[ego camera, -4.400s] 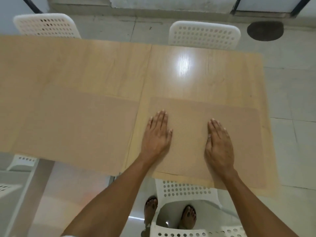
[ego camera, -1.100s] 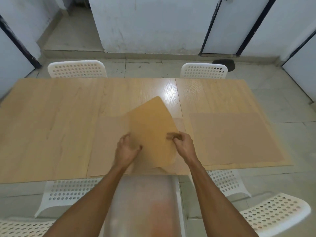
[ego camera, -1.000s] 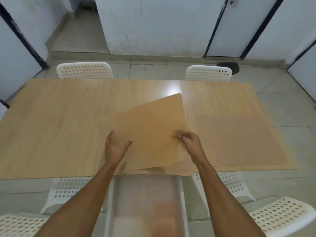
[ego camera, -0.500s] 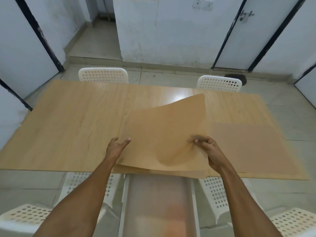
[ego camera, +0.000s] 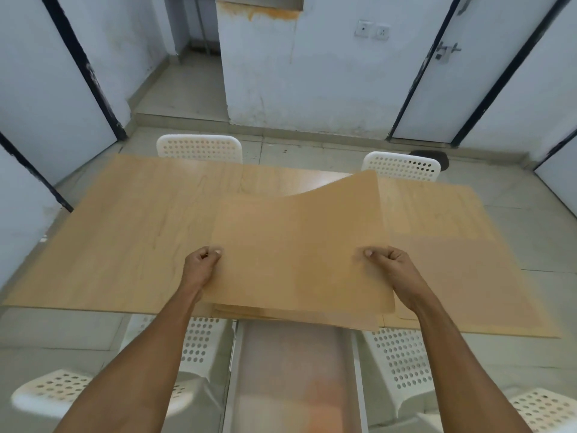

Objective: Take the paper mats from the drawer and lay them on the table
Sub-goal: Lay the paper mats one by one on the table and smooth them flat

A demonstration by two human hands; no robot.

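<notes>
Now, from the head view, the top paper mat [ego camera: 299, 251] is up off the stack [ego camera: 296, 315], where a second ago it was only half peeled. The left hand [ego camera: 199, 267] pinches its left edge, the right hand [ego camera: 392, 265] its right edge, far corner curling up beyond the grip. Right of the right hand, one laid mat [ego camera: 462, 270] lies flat on the table [ego camera: 125, 232]. So this sheet looks ready to carry leftward.

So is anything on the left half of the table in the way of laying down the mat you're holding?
Nothing visible: the left half of the table is bare wood. Both hands hold the mat above it.
</notes>
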